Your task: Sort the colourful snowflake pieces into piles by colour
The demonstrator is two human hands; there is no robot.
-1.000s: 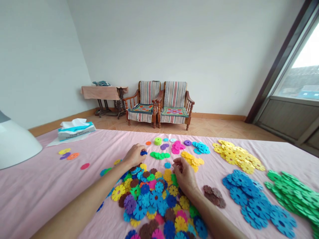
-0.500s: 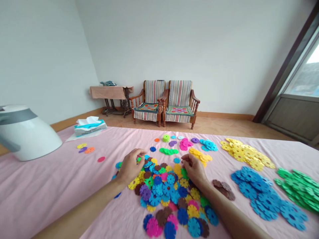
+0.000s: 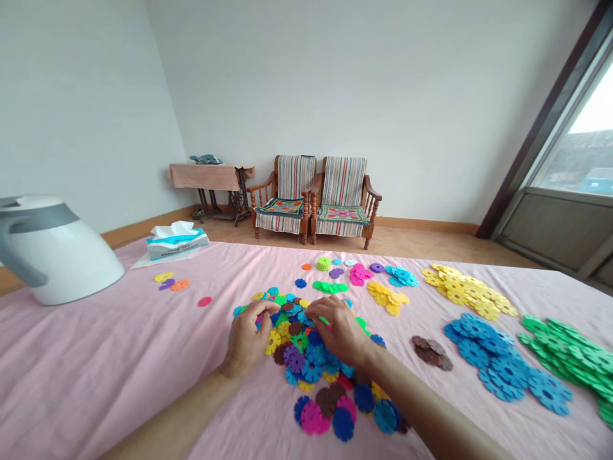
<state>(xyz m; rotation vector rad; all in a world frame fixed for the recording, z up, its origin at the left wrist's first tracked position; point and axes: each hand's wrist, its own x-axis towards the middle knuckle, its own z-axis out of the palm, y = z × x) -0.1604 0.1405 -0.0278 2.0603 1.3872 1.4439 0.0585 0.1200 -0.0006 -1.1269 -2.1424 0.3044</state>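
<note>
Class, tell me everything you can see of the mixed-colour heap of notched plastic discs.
The mixed-colour heap of notched, plastic-looking discs lies spread on the pink cloth. Blue, yellow, brown, green, pink and purple pieces overlap loosely, their edges slotted like petals. The bare left hand is at its left edge; the bare right hand partly hides its right side. Whether either grips a disc is unclear.

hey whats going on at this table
A person's left hand is at the left side of a mixed pile of notched discs; the right hand is over its right side. Whether either grips a disc is unclear. Farther right, brown discs, blue discs, green discs and yellow discs lie in separate piles.
</note>
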